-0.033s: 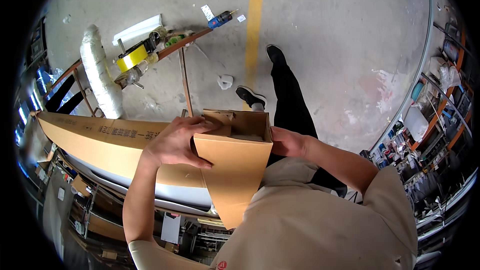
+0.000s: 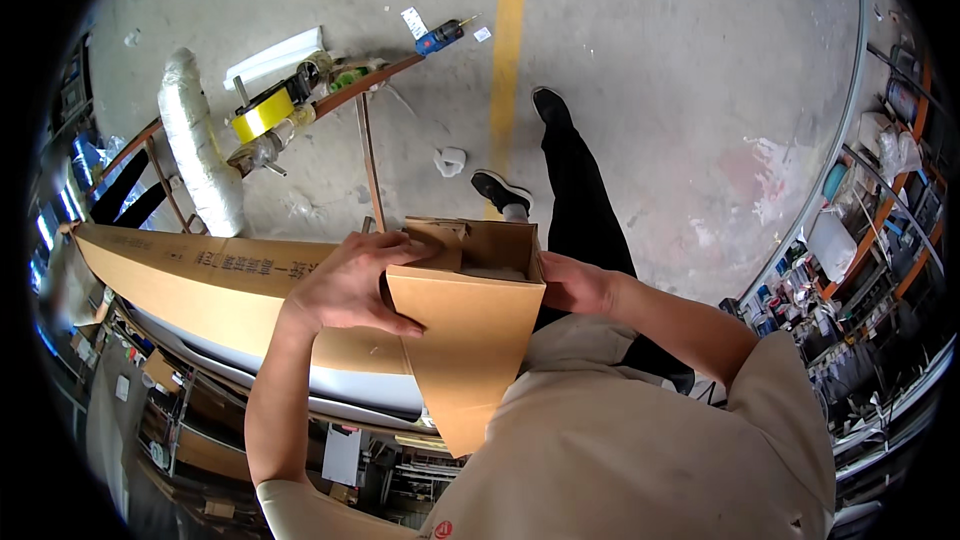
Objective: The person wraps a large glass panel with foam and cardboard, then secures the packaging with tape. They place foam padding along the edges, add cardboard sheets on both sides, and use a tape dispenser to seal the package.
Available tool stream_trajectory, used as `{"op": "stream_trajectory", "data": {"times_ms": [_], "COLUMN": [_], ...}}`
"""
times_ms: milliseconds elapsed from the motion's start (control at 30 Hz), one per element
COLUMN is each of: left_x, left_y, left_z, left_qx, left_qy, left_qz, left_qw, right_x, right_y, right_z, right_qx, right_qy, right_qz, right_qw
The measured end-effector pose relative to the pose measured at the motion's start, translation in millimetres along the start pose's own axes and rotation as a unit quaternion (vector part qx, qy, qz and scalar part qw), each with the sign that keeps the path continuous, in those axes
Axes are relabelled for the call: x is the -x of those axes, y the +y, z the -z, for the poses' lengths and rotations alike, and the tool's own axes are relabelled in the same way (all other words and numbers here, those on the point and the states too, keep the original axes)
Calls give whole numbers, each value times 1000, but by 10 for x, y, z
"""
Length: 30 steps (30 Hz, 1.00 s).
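A long brown cardboard box [image 2: 205, 258] with dark print reaches from the far left to just before my body. Its near end stands open, and a broad end flap [image 2: 465, 340] hangs down toward me. My left hand [image 2: 345, 285] grips the left side of the opening, thumb on the broad flap and fingers over a smaller folded flap [image 2: 437, 246]. At the right edge of the opening, my right hand [image 2: 578, 286] holds the box side. Its fingertips are partly hidden by the cardboard. Deeper inside, the contents are too shadowed to make out.
Beyond the box, a rusty metal frame [image 2: 370, 82] carries a yellow tape roll [image 2: 262, 117] and a blue power drill [image 2: 440, 37]. A plastic-wrapped roll [image 2: 200, 145] leans at left. Cluttered shelving [image 2: 880, 270] lines the right. A small white piece [image 2: 450, 162] lies on the floor.
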<state>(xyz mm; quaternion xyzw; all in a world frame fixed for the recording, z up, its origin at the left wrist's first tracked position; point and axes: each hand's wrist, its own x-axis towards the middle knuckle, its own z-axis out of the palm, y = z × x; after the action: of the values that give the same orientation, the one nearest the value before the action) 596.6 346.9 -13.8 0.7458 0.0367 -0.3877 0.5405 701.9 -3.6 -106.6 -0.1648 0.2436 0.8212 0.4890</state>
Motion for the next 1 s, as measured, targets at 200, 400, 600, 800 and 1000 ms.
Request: {"op": "stream_trajectory", "data": {"times_ms": [200, 400, 600, 800, 1000], "left_x": [-38, -7, 40, 50, 44], "left_y": [25, 91, 45, 26, 66], "left_z": [19, 50, 1, 2, 25], "left_qx": [18, 0, 11, 4, 59], "left_qy": [-6, 9, 14, 8, 38], "left_qz": [-9, 20, 27, 45, 24], "left_qw": [1000, 1000, 999, 999, 997], "right_x": [-60, -79, 19, 147, 65], "right_y": [-21, -164, -189, -240, -331], "right_z": [-260, -541, -521, -746, -917], "right_qx": [20, 94, 19, 85, 201], "right_qy": [128, 189, 164, 122, 179], "right_qz": [10, 27, 33, 126, 101], "right_qw": [992, 977, 986, 981, 958]}}
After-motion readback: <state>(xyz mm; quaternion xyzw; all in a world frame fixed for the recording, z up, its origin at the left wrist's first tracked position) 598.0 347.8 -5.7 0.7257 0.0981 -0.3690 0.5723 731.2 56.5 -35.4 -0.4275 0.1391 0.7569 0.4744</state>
